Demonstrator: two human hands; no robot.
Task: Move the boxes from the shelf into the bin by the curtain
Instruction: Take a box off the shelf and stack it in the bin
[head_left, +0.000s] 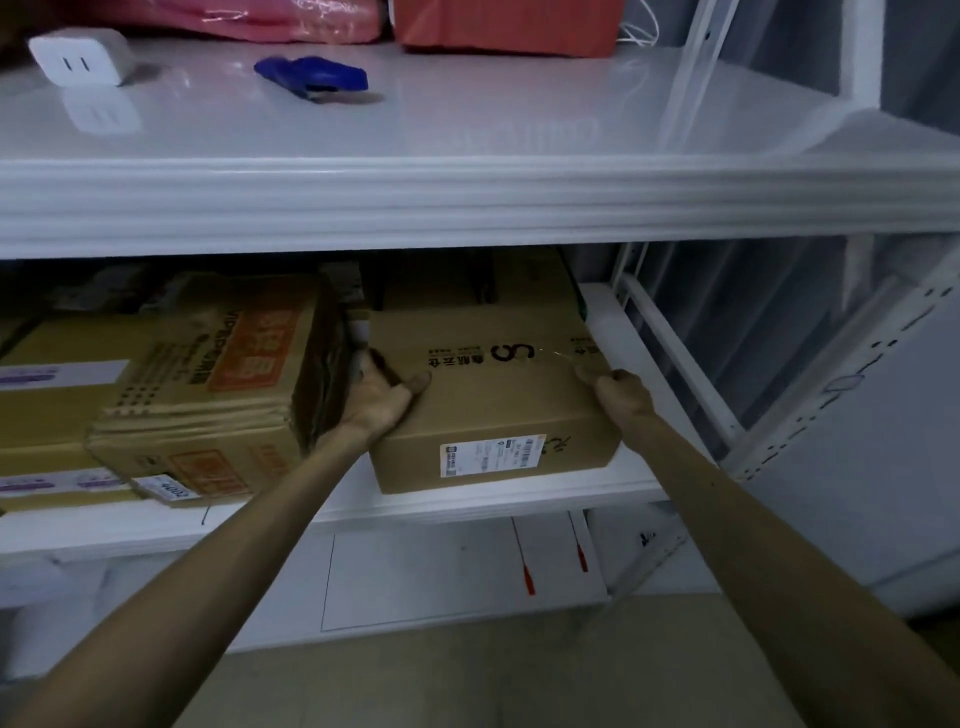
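A white metal shelving unit (467, 197) fills the dim view, with a tan floor (467, 675) below it. On the unit's lower shelf board (493, 501) sits a brown cardboard box (498, 405) with black print on top and a white shipping label on its front face. It lies flat at the right end of that board, its front face close to the board's front edge.

Just left of the brown cardboard box is a second cardboard box with orange print (208, 384), tilted and resting on a flatter carton.

On the shelf above the brown cardboard box, to the upper left, are a white plug adapter (78, 54) and a small blue object (311, 75). An orange-red package (509, 23) stands at the back, directly above.

Below the brown cardboard box, two thin red ties (527, 571) hang against a white panel.

Two bare arms reach in from below. The left hand (382, 397) grips the box's left side: the thumb lies on the top face, and the fingers wrap down into the narrow gap beside the neighbouring box. The right hand (621, 389) holds the top right edge, its fingers curled tightly over it.
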